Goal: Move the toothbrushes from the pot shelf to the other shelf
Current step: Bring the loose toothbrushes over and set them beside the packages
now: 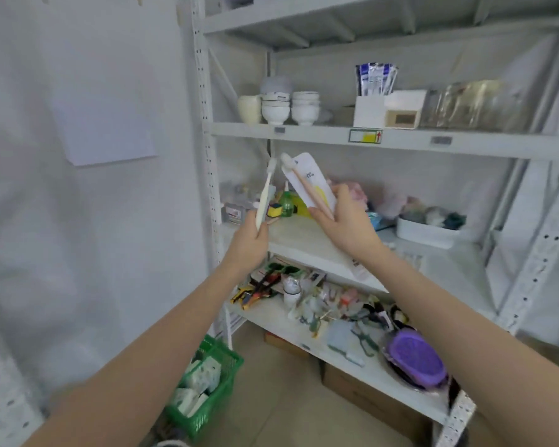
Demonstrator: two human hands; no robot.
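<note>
Closest to me, a green basket [207, 395] of pale packets sits on the floor by my left forearm, and at the right the lowest visible shelf carries a purple lid [415, 359] on a dark pan amid a clutter of small tools. Up the arms now: my left hand [247, 245] is clenched around the base of a white toothbrush [265, 193], bristles up, nearly upright. My right hand [347, 221] grips a pink toothbrush [307, 187] pressed against a flat white-and-yellow packet [312, 182], both tilted, head toward the upper left. Both brushes are held in the air in front of the middle shelf [300, 243], not resting on anything. Behind them I see a green bottle [285, 204] and, right, a white tray [428, 233] of fluffy things. Farther up, the higher shelf [320, 132] carries stacked white bowls [289, 106], a white box [370, 111] and blurred clear jars [471, 104].
</note>
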